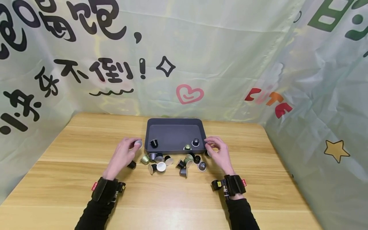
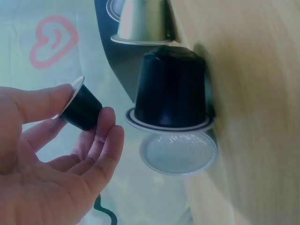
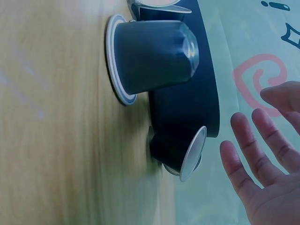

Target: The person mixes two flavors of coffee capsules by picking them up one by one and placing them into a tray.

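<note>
My left hand (image 1: pixel 124 153) pinches a dark coffee capsule (image 2: pixel 80 105) between thumb and fingers, beside the left wall of a dark grey tray (image 1: pixel 175 123). The capsule's pale lid (image 1: pixel 139 143) shows in the head view. At the tray's right side, my right hand (image 1: pixel 219 152) hovers with loosely bent, spread fingers; the right wrist view shows nothing held. Inside the tray are a black capsule (image 1: pixel 154 143), a dark upright capsule (image 1: pixel 195 142) and a green capsule (image 1: pixel 187 147). Below the right hand, a black capsule (image 3: pixel 176 152) lies on its side.
Several loose capsules lie on the wooden table (image 1: pixel 172 201) along the tray's front, among them a green one (image 1: pixel 145 159), a white-lidded one (image 1: pixel 161 166) and a grey one (image 1: pixel 183 172). Another black capsule (image 1: pixel 132 164) sits near the left hand. A printed cloth (image 1: pixel 224 64) hangs behind.
</note>
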A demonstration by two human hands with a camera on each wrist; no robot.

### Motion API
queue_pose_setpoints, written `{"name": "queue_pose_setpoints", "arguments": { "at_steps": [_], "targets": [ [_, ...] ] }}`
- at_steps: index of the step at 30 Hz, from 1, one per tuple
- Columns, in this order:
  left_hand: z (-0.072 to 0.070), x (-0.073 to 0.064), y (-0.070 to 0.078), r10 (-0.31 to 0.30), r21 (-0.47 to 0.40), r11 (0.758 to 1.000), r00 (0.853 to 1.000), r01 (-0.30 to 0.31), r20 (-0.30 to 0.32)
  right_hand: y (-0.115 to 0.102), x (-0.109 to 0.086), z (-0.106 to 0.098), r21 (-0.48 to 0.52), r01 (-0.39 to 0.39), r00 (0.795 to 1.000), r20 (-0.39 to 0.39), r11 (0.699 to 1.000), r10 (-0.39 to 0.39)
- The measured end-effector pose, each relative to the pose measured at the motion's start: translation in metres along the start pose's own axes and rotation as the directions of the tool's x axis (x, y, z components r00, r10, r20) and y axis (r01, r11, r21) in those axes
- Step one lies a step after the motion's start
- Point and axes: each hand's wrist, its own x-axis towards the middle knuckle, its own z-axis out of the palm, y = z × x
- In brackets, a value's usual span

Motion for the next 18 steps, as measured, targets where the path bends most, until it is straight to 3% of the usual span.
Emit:
{"name": "queue_pose_setpoints", "arguments": {
  "at_steps": [5, 15, 18],
  "targets": [
    [0.001, 0.005, 0.007, 0.048, 0.008, 0.999, 0.999, -0.048, -0.012, 0.001, 0.0, 0.0, -0.001, 0.008, 1.0, -0.001, 1.0, -0.008],
    [0.003, 0.018, 0.021, 0.076, 0.056, 0.995, 0.997, -0.077, 0.02, -0.002, 0.0, -0.004, 0.004, -0.047, 0.999, 0.023, 0.999, 0.046],
    [0.005, 0.022, 0.023, 0.077, 0.08, 0.994, 0.997, -0.08, 0.03, -0.013, 0.0, -0.005, -0.006, -0.043, 0.999, 0.022, 0.999, 0.043]
  ]
}}
